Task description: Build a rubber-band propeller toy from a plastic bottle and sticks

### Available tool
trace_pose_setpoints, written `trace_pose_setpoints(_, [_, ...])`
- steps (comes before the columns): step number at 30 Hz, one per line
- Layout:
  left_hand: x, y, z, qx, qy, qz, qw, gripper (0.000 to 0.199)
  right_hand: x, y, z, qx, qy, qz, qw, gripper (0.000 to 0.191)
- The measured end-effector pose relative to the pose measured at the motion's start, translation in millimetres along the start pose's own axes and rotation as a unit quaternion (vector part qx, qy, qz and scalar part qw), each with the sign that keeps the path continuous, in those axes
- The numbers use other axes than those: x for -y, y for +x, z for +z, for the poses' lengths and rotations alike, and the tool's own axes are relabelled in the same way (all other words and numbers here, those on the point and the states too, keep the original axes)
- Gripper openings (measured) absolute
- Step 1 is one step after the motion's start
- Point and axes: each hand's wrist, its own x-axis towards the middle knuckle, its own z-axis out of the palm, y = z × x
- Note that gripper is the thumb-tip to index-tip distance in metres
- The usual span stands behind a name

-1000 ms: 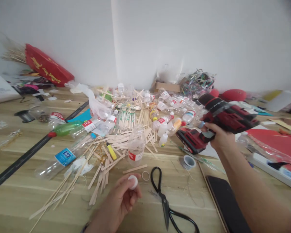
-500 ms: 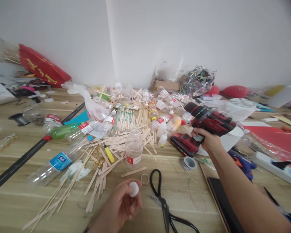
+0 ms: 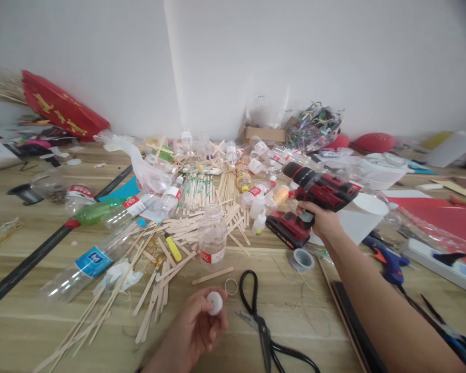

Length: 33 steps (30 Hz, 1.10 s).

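Observation:
Between the thumb and fingers of my left hand (image 3: 198,321) is a white bottle cap (image 3: 215,303). My right hand (image 3: 321,217) is wrapped round the grip of a red and black cordless drill (image 3: 322,187), whose chuck points left. The drill's battery base (image 3: 287,229) is at or just above the table; I cannot tell which. Straight ahead of my left hand stands an uncapped clear bottle (image 3: 212,237) with a red label. Black-handled scissors (image 3: 262,326) lie open just right of my left hand, near a small pale ring (image 3: 231,286).
Wooden craft sticks (image 3: 186,228), a yellow-handled tool (image 3: 173,247) and several plastic bottles (image 3: 93,260) crowd the middle and left. To the right are a wire spool (image 3: 303,260), a blue glue gun (image 3: 390,264), a power strip (image 3: 442,269) and a dark flat object (image 3: 353,321).
My right hand has moved slightly left with the drill. My left hand stays nearly still with the cap. The view has shifted a little.

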Motion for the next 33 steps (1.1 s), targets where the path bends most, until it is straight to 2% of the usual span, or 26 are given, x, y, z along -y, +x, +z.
trace_pose_setpoints(5, [3,-1,-1.6,0.009,0.016,-0.003,1.0,0.026,6,-2,5,0.019,-0.018,0.005,1.0,0.019])
trace_pose_setpoints(10, [3,-7,3.3,0.015,0.049,-0.001,0.999,0.026,10,-5,9,-0.001,-0.035,0.008,0.999,0.02])
trace_pose_setpoints(14, [3,-10,7.5,0.022,0.056,0.004,0.998,0.027,14,-11,12,-0.024,-0.055,0.014,0.998,0.014])
trace_pose_setpoints(19, [5,-14,6.0,0.02,0.084,-0.01,0.996,0.03,24,-30,-6,-0.067,-0.124,0.024,0.99,0.016])
trace_pose_setpoints(22, [2,-18,0.8,0.002,0.181,-0.01,0.983,0.029,34,-58,-21,-0.132,-0.194,0.019,0.972,0.022])
trace_pose_setpoints(24, [-2,-23,-2.7,-0.014,0.309,0.014,0.951,0.026,41,-87,-20,-0.147,-0.239,0.004,0.96,0.03])
trace_pose_setpoints(25, [-4,-26,-4.0,-0.017,0.382,0.032,0.923,0.026,44,-105,-15,-0.141,-0.259,-0.006,0.955,0.034])
trace_pose_setpoints(27, [-9,-31,-5.2,-0.017,0.514,0.063,0.856,0.03,48,-140,5,-0.068,-0.284,-0.015,0.956,0.032])
trace_pose_setpoints(29, [-12,-34,-5.6,-0.008,0.592,0.076,0.802,0.031,48,-173,30,0.036,-0.294,-0.026,0.955,0.018])
trace_pose_setpoints(30, [-12,-35,-5.9,0.001,0.61,0.079,0.789,0.031,46,-186,42,0.113,-0.327,-0.048,0.937,0.017])
trace_pose_setpoints(31, [-12,-35,-6.6,0.012,0.617,0.083,0.783,0.03,43,-197,53,0.164,-0.364,-0.07,0.914,0.02])
trace_pose_setpoints(33, [-10,-34,-9.0,0.033,0.617,0.093,0.781,0.031,36,-212,70,0.211,-0.448,-0.094,0.864,0.022])
